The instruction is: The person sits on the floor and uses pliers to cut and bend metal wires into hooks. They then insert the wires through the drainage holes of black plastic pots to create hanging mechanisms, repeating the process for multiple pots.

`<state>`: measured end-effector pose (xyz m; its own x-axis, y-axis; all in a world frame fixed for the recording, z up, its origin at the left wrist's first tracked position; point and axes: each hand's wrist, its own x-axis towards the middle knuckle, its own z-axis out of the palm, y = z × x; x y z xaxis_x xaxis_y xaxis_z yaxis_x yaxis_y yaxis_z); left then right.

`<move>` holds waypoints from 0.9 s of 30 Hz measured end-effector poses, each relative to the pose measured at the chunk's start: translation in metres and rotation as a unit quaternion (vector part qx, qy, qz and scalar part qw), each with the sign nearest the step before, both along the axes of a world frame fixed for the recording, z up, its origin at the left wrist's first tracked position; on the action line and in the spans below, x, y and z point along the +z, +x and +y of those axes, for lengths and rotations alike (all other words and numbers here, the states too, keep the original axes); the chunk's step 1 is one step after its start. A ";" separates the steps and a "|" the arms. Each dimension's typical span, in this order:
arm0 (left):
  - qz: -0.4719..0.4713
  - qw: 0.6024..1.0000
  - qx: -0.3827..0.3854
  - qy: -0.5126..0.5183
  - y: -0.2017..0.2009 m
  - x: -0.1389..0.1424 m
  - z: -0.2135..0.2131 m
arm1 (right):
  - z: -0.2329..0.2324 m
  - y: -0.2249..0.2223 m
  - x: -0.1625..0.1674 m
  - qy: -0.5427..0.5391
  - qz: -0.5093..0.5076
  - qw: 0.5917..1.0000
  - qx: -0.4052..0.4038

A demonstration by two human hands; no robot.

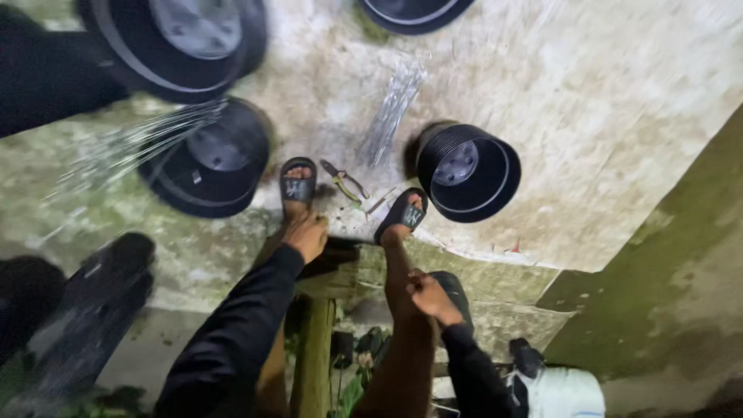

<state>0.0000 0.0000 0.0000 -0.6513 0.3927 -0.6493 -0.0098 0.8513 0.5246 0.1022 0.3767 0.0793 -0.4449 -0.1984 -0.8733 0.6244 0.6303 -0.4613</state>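
Observation:
I look straight down at my legs and feet in black slides on a pale concrete floor (604, 101). My left hand (306, 234), in a black sleeve, rests on my left ankle with fingers curled and holds nothing. My right hand (433, 298) lies on my right shin, fingers closed loosely, nothing in it. Pliers (344, 182) with yellow-green handles lie between my feet. A bundle of thin wires (392, 108) lies just beyond them. A black plastic pot (469, 172) stands beside my right foot.
More black pots stand at the left (210, 164), the upper left (179, 42) and the top edge (413, 11). A blurred fan of wires (131, 143) crosses the left pot. A wooden post (313, 356) is under me. A white container (565, 393) is at the lower right.

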 end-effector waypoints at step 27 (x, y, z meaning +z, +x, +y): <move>0.130 0.903 0.302 0.278 -0.317 -0.213 0.160 | -0.010 -0.087 -0.179 -0.081 0.122 0.864 0.481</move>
